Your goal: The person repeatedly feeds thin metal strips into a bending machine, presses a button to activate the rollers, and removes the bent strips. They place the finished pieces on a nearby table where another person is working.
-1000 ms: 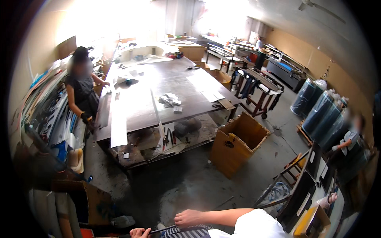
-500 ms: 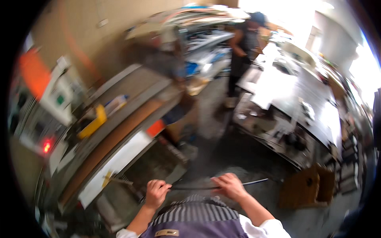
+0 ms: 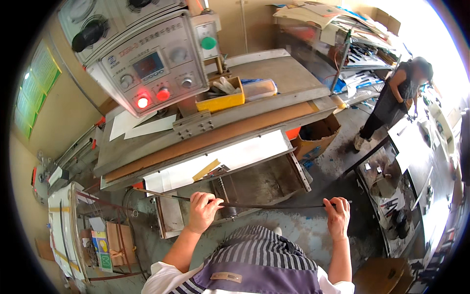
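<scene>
The big grey sheet-metal machine (image 3: 215,132) fills the view from nine to one o'clock, where half a second ago it sat off at ten o'clock and a second ago I was looking across the workshop at a long tabletop; I have turned to face it, so the work now happens here. Its grey control panel (image 3: 147,66) with two lit red buttons stands at eleven o'clock, with a yellow open tray (image 3: 223,100) at twelve. A person in dark clothes (image 3: 391,103) stands at two o'clock beside the cluttered shelves (image 3: 342,39). A brown cardboard box (image 3: 316,137) sits on the floor under the machine's right end.

The long thin dark metal rod (image 3: 274,205) runs level across my front at six o'clock, just before the machine's open lower bed (image 3: 259,183). My left hand (image 3: 201,211) is clenched around the rod near its left part, fingers (image 3: 198,198) curled over it. My right hand (image 3: 338,215) grips it near the right end, fingers closed on top.
</scene>
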Action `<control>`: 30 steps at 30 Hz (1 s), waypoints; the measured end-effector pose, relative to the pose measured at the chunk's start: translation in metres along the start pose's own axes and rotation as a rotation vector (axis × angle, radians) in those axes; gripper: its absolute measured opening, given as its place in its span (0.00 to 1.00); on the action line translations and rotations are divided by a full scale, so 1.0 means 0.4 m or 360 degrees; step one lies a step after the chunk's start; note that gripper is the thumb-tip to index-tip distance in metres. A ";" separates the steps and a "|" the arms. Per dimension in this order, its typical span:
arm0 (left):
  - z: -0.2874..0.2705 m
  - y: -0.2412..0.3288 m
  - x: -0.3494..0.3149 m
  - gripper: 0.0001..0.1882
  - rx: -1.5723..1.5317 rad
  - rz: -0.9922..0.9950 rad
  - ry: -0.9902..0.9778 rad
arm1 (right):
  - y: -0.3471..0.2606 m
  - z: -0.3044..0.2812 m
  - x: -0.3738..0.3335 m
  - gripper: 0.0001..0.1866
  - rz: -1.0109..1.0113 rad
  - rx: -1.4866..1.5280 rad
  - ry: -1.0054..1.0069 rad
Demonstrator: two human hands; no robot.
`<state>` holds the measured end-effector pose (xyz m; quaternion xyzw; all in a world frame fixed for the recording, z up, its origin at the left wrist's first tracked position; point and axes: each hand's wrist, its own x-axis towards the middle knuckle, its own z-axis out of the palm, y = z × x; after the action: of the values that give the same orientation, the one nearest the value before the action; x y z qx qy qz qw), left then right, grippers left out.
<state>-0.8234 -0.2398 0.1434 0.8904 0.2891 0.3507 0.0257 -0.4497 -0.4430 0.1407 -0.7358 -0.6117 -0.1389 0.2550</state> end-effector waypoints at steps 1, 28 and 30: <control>-0.019 -0.008 -0.002 0.15 0.0048 0.0009 -0.0007 | -0.008 0.015 0.009 0.17 -0.0037 -0.0002 -0.0015; -0.087 -0.063 -0.006 0.17 0.0549 -0.0236 0.0302 | -0.036 0.150 0.249 0.20 -0.0351 0.0246 0.0095; -0.080 -0.069 -0.011 0.16 0.0546 -0.0271 0.0286 | -0.039 0.161 0.262 0.20 -0.0349 0.0303 0.0083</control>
<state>-0.8602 -0.2242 0.1579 0.8192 0.4200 0.3709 -0.1225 -0.4497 -0.3191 0.1444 -0.6332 -0.6921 -0.1264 0.3226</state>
